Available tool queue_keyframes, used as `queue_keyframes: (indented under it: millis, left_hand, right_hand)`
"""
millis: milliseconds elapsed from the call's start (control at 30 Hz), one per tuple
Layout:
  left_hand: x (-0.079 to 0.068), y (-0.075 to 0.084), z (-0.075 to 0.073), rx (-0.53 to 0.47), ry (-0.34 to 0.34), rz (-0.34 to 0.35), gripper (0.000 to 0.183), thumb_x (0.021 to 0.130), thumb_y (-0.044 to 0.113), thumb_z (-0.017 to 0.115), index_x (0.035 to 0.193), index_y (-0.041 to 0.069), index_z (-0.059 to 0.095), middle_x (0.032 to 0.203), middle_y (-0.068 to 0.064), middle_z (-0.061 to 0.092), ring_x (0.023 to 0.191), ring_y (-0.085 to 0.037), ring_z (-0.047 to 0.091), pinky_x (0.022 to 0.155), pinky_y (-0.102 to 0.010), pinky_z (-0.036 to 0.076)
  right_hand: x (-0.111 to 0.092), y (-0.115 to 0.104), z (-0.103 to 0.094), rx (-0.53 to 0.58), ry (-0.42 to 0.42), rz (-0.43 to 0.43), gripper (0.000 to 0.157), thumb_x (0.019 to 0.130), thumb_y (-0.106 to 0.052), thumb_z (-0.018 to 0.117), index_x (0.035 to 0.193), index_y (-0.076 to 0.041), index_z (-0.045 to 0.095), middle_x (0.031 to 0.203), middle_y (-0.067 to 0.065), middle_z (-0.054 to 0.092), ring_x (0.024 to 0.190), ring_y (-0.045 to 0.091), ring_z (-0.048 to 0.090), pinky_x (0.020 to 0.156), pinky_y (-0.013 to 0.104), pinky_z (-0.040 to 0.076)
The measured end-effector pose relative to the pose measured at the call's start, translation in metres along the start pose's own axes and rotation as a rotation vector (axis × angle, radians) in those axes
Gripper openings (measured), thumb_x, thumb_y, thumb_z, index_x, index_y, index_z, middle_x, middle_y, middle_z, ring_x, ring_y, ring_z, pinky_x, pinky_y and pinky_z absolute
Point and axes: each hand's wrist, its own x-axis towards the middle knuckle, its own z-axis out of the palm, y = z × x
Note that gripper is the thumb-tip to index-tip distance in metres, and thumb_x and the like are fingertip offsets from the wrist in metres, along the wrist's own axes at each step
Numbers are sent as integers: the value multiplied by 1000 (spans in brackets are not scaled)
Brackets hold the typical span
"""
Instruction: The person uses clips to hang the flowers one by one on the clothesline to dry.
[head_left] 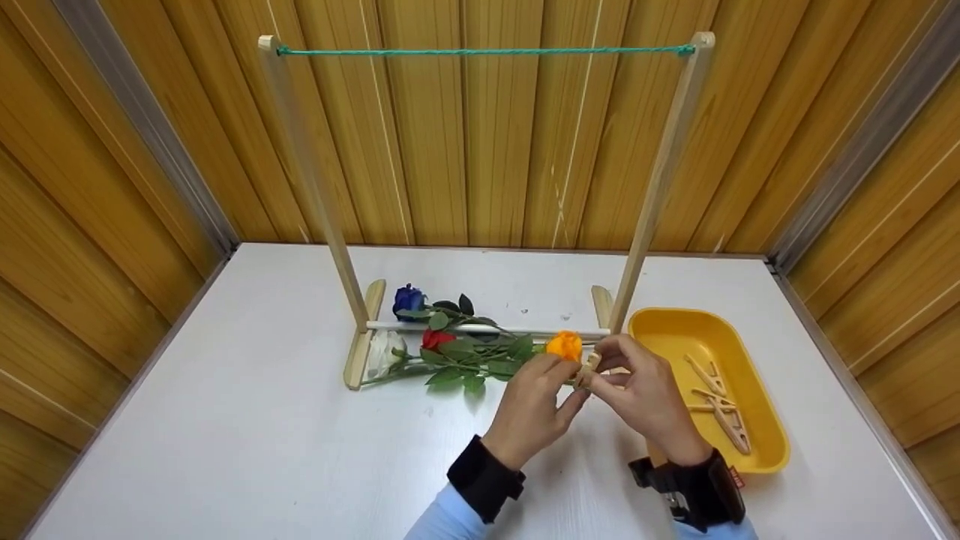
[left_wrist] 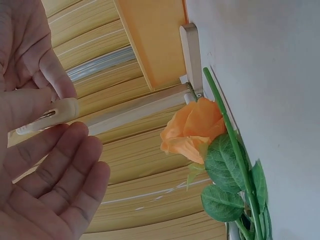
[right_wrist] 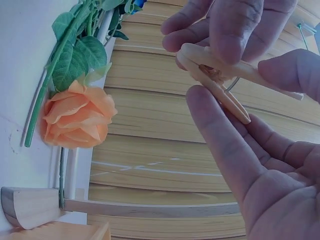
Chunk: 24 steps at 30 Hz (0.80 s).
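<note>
Both hands meet at one wooden clothespin [head_left: 591, 361], seen close up in the right wrist view. My right hand [head_left: 646, 394] pinches its legs between thumb and index finger. From the other side, my left hand [head_left: 534, 401] pinches it with thumb and fingers. Just beyond the hands, an orange rose [head_left: 564, 345] lies on the table, its green stem and leaves clearest in the left wrist view. A red rose [head_left: 436, 340], a white rose [head_left: 385, 352] and a blue rose [head_left: 409, 300] lie further left, their stems overlapping.
A wooden frame [head_left: 651, 202] stands behind the hands, with a green cord [head_left: 480, 52] strung across its top and a white bar low down. To the right, a yellow tray [head_left: 772, 420] contains several clothespins [head_left: 731, 431]. Wood-patterned walls enclose the white table [head_left: 247, 450].
</note>
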Motion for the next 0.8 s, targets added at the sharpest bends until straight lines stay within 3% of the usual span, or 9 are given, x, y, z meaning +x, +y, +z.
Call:
queue_keyframes:
  millis: [300,533,800]
  left_hand:
    - [0,2,0,-32,-1,-23,13,90,15,81,95,9,71,92,-1,68,85,-12,65,77,-19,53]
    - [0,3,-2,-47,-10,-25,12,89,8,78,92,8,66,86,-2,64,77,-12,60,70,-18,49]
    - [1,2,-3,-183,-61,-55,6,97,1,68,94,6,65,87,-4,63,76,-12,60,69,-13,47]
  right_hand:
    - [0,0,1,4,-10,14,29,80,10,82,104,6,64,95,7,69,81,11,71,70,19,59]
    - [0,2,1,-68,-3,-88,32,80,3,85,106,-1,68,96,2,69,75,10,68,67,24,60]
    - [1,2,-1,-113,-42,-179,34,80,7,83,111,0,72,92,0,65,72,8,66,63,24,59]
